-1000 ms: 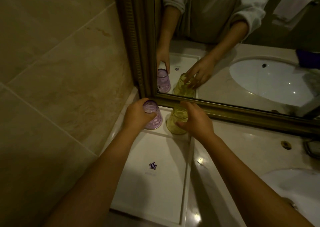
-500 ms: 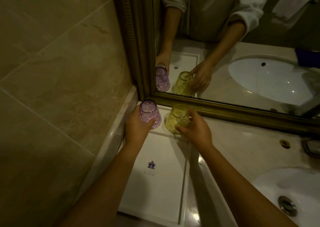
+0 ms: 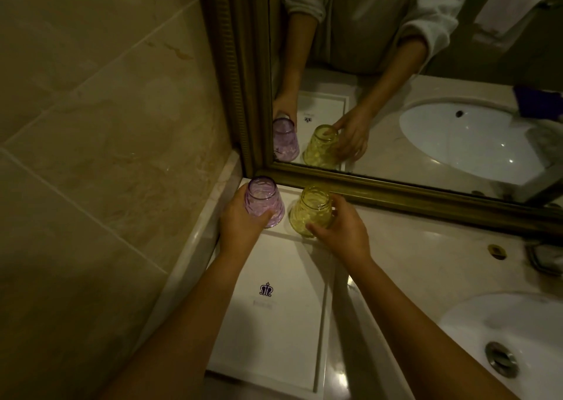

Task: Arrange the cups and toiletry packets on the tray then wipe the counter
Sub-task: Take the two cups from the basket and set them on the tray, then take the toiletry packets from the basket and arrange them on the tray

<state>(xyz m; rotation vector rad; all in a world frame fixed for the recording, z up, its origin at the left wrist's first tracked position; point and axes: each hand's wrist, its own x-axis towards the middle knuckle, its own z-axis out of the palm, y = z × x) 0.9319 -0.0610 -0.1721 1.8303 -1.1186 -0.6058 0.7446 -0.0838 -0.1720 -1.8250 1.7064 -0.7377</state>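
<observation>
A tiled wall [image 3: 91,125] closes off the left end of the counter [image 3: 426,262]. Against it, in the back-left corner of the counter, lies a white rectangular tray [image 3: 274,338], its long side running from the mirror toward the front edge, with a small dark crown mark [image 3: 265,289] printed near its middle.

The left hand [image 3: 243,220] is wrapped around a purple cup [image 3: 264,200], thumb on the near right side and fingers on the far left. The cup stands upside down, wider mouth down, at the back-left corner of the tray, just in front of the gilded mirror frame [image 3: 396,192].

Just beside it, a small gap apart, a yellow cup [image 3: 311,209] also stands upside down at the back-right corner of the tray. The right hand [image 3: 341,232] grips it from the right, thumb across the near side and fingers curled behind.

The mirror [image 3: 396,95] reflects both cups, the hands and rolled white sleeves.

Further right, the counter carries a small brass-ringed hole [image 3: 496,251] and a partly seen metal fitting [image 3: 545,256] near the back edge. A white sink [image 3: 487,323] with a metal drain [image 3: 501,358] fills the front-right corner.
</observation>
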